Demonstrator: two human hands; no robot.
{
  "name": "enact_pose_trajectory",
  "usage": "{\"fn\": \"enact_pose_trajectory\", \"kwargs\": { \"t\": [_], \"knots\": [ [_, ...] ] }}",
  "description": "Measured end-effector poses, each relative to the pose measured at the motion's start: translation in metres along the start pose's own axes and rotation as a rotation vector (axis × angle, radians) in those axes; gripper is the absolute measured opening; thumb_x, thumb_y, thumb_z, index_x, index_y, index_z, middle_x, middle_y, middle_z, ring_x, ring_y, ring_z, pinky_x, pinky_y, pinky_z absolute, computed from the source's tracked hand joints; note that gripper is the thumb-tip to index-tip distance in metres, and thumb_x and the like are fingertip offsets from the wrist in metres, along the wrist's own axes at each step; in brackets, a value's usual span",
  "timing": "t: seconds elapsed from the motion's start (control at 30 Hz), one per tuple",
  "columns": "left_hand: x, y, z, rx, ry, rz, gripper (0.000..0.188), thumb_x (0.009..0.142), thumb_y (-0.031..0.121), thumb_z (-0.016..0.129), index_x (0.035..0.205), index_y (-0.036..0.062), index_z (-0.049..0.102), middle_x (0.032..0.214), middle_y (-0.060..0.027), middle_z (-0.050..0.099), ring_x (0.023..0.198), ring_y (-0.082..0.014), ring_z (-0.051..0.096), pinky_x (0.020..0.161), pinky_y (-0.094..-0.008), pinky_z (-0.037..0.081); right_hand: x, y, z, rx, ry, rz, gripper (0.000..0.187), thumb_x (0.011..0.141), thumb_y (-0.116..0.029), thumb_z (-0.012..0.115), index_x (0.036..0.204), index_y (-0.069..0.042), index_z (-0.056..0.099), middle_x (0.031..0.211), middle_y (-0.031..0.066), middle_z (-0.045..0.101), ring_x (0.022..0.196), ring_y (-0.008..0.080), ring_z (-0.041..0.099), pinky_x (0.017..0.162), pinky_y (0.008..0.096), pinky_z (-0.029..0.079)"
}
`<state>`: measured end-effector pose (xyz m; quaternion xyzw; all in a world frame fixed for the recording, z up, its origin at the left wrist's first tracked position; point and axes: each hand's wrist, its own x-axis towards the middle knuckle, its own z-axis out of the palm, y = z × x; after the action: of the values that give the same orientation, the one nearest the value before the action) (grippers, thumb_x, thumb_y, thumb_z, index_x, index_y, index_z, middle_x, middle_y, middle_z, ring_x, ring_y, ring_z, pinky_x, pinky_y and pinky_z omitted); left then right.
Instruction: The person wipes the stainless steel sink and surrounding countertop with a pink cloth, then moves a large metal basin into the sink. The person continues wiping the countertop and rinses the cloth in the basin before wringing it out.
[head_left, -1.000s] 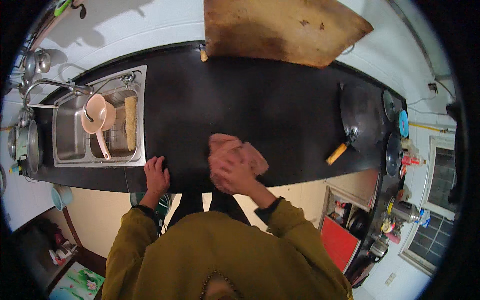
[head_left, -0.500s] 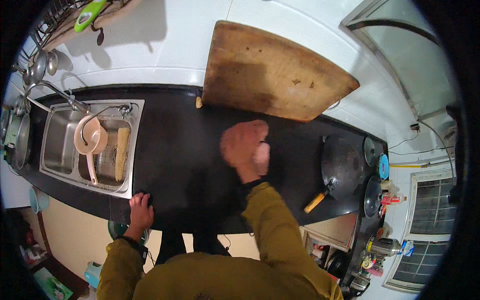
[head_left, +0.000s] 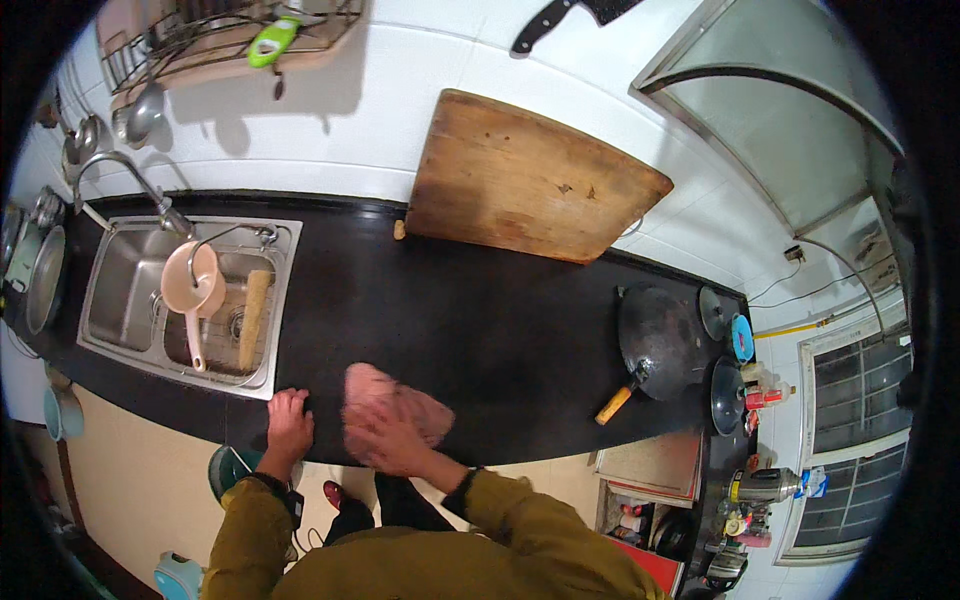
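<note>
My right hand presses down on a pink cloth near the front edge of the black counter. The cloth is spread out, bunched in places, and sticks out past the fingers on the far and right sides. My left hand rests with bent fingers on the counter's front edge, beside the near right corner of the steel sink. Nothing shows in its grasp.
In the sink lie a pink ladle-shaped scoop and a long tan loofah. A wooden cutting board leans on the back wall. To the right stands a black wok with a wooden handle; a knife hangs above.
My right hand has swept the pink cloth from the middle of the counter leftward and back to the front edge. My left hand has stayed at the edge. The head view has shifted.
</note>
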<state>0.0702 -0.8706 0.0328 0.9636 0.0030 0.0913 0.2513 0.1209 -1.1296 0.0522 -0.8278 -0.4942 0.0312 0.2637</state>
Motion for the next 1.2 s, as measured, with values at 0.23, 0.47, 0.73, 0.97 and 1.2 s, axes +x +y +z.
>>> {"fn": "enact_pose_trajectory", "kwargs": {
  "t": [0.23, 0.47, 0.73, 0.97, 1.2],
  "knots": [
    [-0.026, 0.002, -0.032, -0.354, 0.087, -0.117, 0.046, 0.083, 0.010, 0.058, 0.127, 0.0033, 0.049, 0.120, -0.0213, 0.051, 0.114, -0.0407, 0.045, 0.101, -0.0482, 0.033, -0.085, -0.001, -0.043, -0.248, -0.046, 0.259, 0.065, 0.078, -0.028, 0.068, 0.139, -0.017, 0.047, 0.149, 0.0192, 0.034, 0.136, 0.0428, 0.031, 0.106, 0.0658, 0.024],
    [-0.149, -0.038, -0.084, -0.193, 0.170, -0.241, 0.048, 0.085, 0.012, 0.059, 0.131, 0.0028, 0.047, 0.124, -0.0214, 0.052, 0.116, -0.0398, 0.047, 0.102, -0.0472, 0.034, -0.022, -0.041, 0.024, -0.314, -0.055, 0.232, 0.061, 0.084, -0.030, 0.062, 0.140, -0.012, 0.047, 0.149, 0.0175, 0.035, 0.139, 0.0422, 0.027, 0.109, 0.0660, 0.020],
    [-0.247, -0.043, -0.104, -0.181, 0.226, -0.649, 0.050, 0.083, 0.008, 0.060, 0.131, 0.0046, 0.046, 0.123, -0.0192, 0.052, 0.116, -0.0378, 0.048, 0.101, -0.0466, 0.035, 0.138, -0.109, 0.083, -0.065, -0.091, -0.191, 0.065, 0.078, -0.027, 0.067, 0.137, -0.008, 0.048, 0.148, 0.0160, 0.032, 0.139, 0.0432, 0.023, 0.111, 0.0623, 0.018],
    [-0.243, -0.016, -0.093, -0.154, 0.205, -0.705, 0.051, 0.082, 0.007, 0.062, 0.130, 0.0068, 0.045, 0.121, -0.0196, 0.052, 0.116, -0.0390, 0.049, 0.098, -0.0483, 0.036, 0.168, -0.123, 0.110, -0.103, -0.073, -0.324, 0.046, 0.083, -0.024, 0.060, 0.127, -0.012, 0.055, 0.143, 0.0090, 0.040, 0.139, 0.0354, 0.029, 0.110, 0.0602, 0.021],
    [-0.237, 0.006, -0.088, -0.145, 0.109, -0.817, 0.049, 0.086, 0.009, 0.060, 0.132, 0.0089, 0.045, 0.122, -0.0157, 0.051, 0.114, -0.0331, 0.052, 0.097, -0.0492, 0.036, 0.091, -0.069, 0.054, 0.077, -0.037, -0.492, 0.042, 0.079, -0.013, 0.059, 0.121, -0.007, 0.060, 0.131, 0.0164, 0.052, 0.129, 0.0396, 0.043, 0.106, 0.0593, 0.032]
  ]
}}
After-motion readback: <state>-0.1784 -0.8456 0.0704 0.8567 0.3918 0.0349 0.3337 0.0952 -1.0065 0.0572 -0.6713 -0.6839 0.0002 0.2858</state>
